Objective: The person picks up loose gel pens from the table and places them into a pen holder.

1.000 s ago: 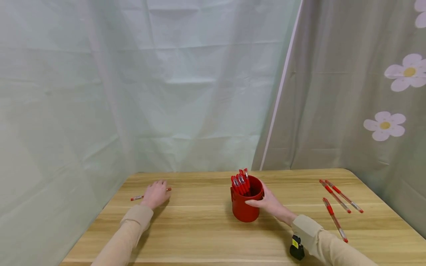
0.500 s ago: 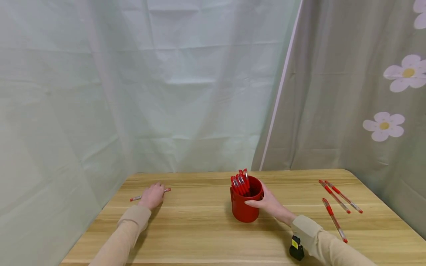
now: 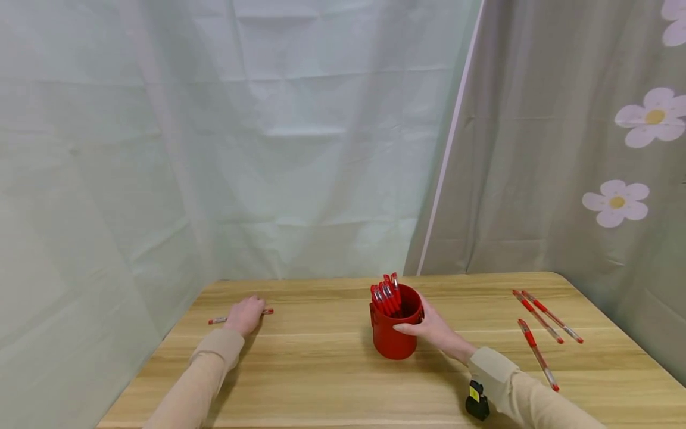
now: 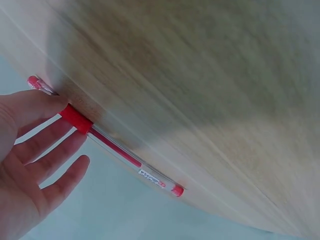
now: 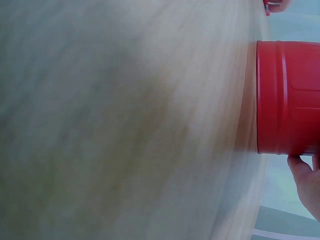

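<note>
At the table's left, my left hand (image 3: pixel 245 316) pinches a red gel pen (image 4: pixel 115 146) between thumb and fingers. The left wrist view shows the pinch at the red grip, with the other fingers spread below. That pen lies along the wooden tabletop, both ends showing past the hand. My right hand (image 3: pixel 436 330) holds the right side of a red pen cup (image 3: pixel 393 341), thumb on the near side; its other fingers are mostly hidden behind the cup. Several red pens (image 3: pixel 384 300) stand in the cup, leaning left. In the right wrist view the cup (image 5: pixel 290 100) fills the right edge.
Three more red pens lie on the right of the table: one nearer pen (image 3: pixel 538 353) and a pair (image 3: pixel 552 316) farther back. A black device with a yellow label (image 3: pixel 477 400) hangs at the right wrist. Curtains (image 3: pixel 321 149) rise behind the table (image 3: pixel 321 393).
My left hand has shifted slightly left along the pen, uncovering more of its right end. The right hand and the cup stay in place.
</note>
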Motion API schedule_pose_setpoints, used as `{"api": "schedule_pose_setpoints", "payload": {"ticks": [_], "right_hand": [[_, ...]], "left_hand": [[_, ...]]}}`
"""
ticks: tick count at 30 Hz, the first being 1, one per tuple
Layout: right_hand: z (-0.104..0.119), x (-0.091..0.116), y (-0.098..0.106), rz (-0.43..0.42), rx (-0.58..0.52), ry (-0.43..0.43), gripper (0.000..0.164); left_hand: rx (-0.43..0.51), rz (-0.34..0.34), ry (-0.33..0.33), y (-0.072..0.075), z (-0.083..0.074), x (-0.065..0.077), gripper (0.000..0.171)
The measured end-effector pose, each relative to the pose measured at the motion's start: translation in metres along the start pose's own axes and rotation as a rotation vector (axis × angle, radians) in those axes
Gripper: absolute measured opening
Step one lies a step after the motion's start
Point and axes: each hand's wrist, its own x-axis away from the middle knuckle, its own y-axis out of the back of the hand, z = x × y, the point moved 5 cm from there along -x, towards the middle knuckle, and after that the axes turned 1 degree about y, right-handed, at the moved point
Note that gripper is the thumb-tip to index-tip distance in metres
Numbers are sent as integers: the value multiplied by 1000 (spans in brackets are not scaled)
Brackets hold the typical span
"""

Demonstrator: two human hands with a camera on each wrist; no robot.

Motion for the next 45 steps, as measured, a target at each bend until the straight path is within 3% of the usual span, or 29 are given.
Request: {"api": "schedule_pose_setpoints", "payload": {"ticks": [21,39,45], "right_hand": [[-1,0,0,-11,-5,9,76],[-2,-1,1,-9,-8,-4,76],[17,3,-2,7,-25,-31,77]], "left_hand": [[-41,19,-61,0,0,1,15],[45,-62,-66,7,6,-2,24],[50,-62,-58,9,5,-3,21]]}}
